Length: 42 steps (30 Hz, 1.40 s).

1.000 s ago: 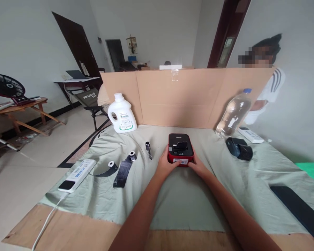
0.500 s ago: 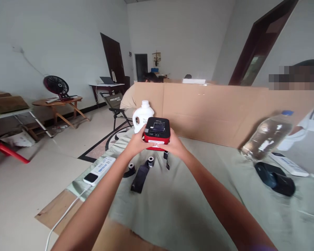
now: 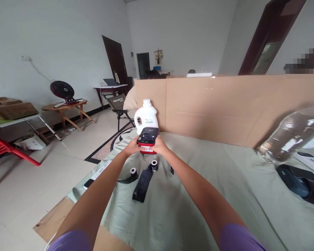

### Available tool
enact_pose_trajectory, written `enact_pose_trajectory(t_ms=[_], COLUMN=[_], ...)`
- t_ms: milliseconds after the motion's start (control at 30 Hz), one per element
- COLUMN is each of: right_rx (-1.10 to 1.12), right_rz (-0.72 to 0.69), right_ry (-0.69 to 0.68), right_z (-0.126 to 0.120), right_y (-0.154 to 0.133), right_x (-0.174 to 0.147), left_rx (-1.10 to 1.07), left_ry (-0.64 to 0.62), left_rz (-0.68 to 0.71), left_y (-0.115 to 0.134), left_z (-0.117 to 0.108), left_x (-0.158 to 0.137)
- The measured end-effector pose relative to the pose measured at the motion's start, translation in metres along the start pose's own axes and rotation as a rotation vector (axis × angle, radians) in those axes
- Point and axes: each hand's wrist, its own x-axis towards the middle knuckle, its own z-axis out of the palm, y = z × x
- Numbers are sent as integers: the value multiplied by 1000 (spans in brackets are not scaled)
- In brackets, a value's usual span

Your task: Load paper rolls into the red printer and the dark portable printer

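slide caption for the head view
Both hands grip a red-and-black device in front of a white jug, with partly unwound dark rolls on the green cloth nearer the camera.

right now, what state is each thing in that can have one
Red-and-black device, gripped between left hand and right hand
White jug, upright, capped
Left black roll, partly unrolled
Right black roll, partly unrolled
Clear bottle, capped
Cardboard panel, standing upright
Folding chair, unfolded
Laptop, open
Fan, spinning or not: cannot tell
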Motion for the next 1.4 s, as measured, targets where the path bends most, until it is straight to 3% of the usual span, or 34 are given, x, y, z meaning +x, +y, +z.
enact_pose_trajectory(t_ms=[200, 300, 367, 400, 433, 467, 500, 567, 667, 767, 867, 1000, 1100, 1200, 1300, 1400], right_rx=[103, 181, 173, 130, 55, -52, -170, -400, -695, -703, -582, -507, -511, -565, -548, -519], right_rz=[45, 15, -4, -28, -36, -21, 9, 120, 422, 758, 922, 973, 980, 875, 709, 642], right_ry=[-14, 50, 150, 214, 287, 357, 441, 614, 810, 819, 667, 597, 608, 577, 418, 248], right_z=[-15, -38, -66, -85, -107, -133, -160, -220, -302, -358, -385, -397, -385, -343, -280, -220], right_y=[2, 19, 50, 70, 92, 115, 136, 170, 200, 218, 236, 246, 226, 183, 132, 91], right_x=[-15, -53, -95, -119, -146, -173, -201, -250, -296, -306, -297, -288, -283, -272, -251, -226], left_rx=[-52, 115, 295, 372, 413, 429, 444, 510, 641, 697, 687, 646, 610, 595, 597, 596], left_ry=[-47, 106, 349, 462, 533, 522, 382, -107, -655, -900, -927, -907, -900, -902, -883, -861], left_rz=[-145, -216, -159, -53, 74, 175, 242, 350, 509, 593, 634, 636, 617, 610, 616, 627], left_y=[13, 40, 62, 73, 84, 93, 101, 115, 129, 135, 134, 133, 134, 134, 133, 131], left_z=[7, 12, 35, 53, 77, 104, 133, 191, 260, 295, 302, 299, 299, 300, 301, 301], left_x=[0, -15, -37, -51, -67, -84, -102, -134, -166, -175, -176, -178, -179, -179, -180, -181])
